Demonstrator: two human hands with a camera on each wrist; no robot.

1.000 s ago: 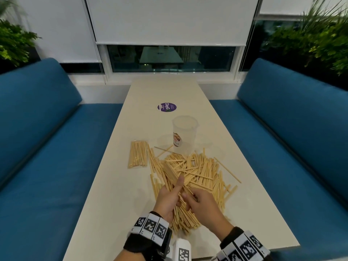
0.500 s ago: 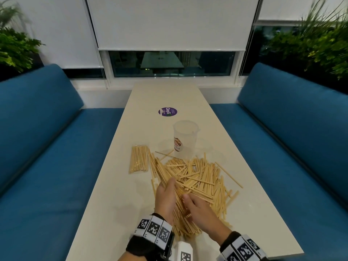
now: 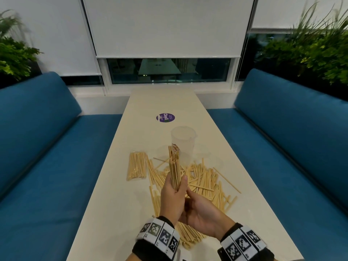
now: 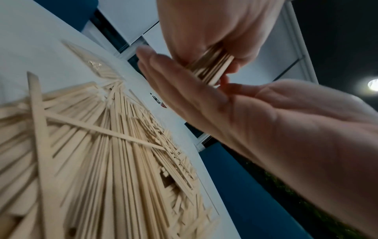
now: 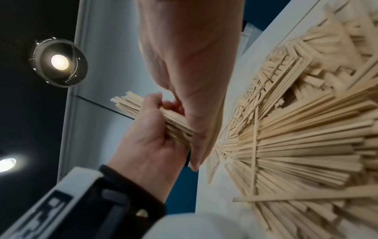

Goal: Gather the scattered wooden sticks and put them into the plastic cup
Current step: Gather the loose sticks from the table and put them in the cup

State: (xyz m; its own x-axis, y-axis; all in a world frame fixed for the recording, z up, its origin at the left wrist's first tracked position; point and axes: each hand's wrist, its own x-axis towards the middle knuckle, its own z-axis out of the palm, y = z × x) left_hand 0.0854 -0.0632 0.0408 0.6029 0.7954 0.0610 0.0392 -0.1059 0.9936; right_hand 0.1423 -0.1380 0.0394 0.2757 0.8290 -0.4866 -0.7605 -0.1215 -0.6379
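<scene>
My left hand [image 3: 176, 191] grips a bundle of wooden sticks [image 3: 174, 166] and holds it upright above the table, in front of the cup. The bundle [image 4: 212, 67] shows end-on in the left wrist view, with my right hand [image 4: 204, 100] laid flat against its lower end. My right hand [image 3: 201, 211] is open, palm up, fingers straight. In the right wrist view my left hand [image 5: 151, 137] wraps round the bundle [image 5: 131, 105]. A loose pile of sticks [image 3: 205, 181] lies scattered on the table below both hands. The clear plastic cup [image 3: 183, 140] stands upright just beyond the pile.
A flat wrapped pack of sticks [image 3: 136, 167] lies left of the pile. A purple round sticker [image 3: 165, 117] sits beyond the cup. The long white table [image 3: 113, 213] runs between two blue benches [image 3: 47, 166] towards a window.
Both hands were down in the pile gathering sticks. My left hand has since lifted a bundle upright, and my right palm has come against its lower end.
</scene>
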